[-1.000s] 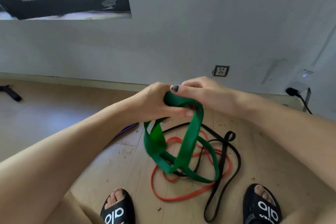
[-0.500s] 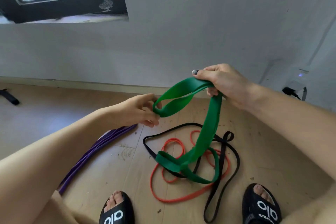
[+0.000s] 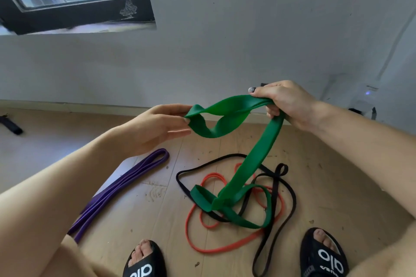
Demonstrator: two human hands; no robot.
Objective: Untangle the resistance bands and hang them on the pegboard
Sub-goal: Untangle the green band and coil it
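You're mid-untangle w/ the wide flat green rubber resistance band [image 3: 258, 153]. Your right hand [image 3: 290, 103] grips its top, fingers curled round it; your left hand [image 3: 157, 128] pinches the loop's twisted end between thumb & fingertips. The band's lower part lies on the wooden floor [image 3: 139, 209], crossed w/ the thin orange band [image 3: 225, 249] & thin black band [image 3: 290, 209]. Next, prob: flatten the twist, lift green free. Pegboard not in view.

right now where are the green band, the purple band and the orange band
green band [image 3: 258, 159]: head view, on the straight strip hanging below the right hand
purple band [image 3: 126, 181]: head view, mid-length of the doubled strip on the floor
orange band [image 3: 225, 250]: head view, on its bottom curve
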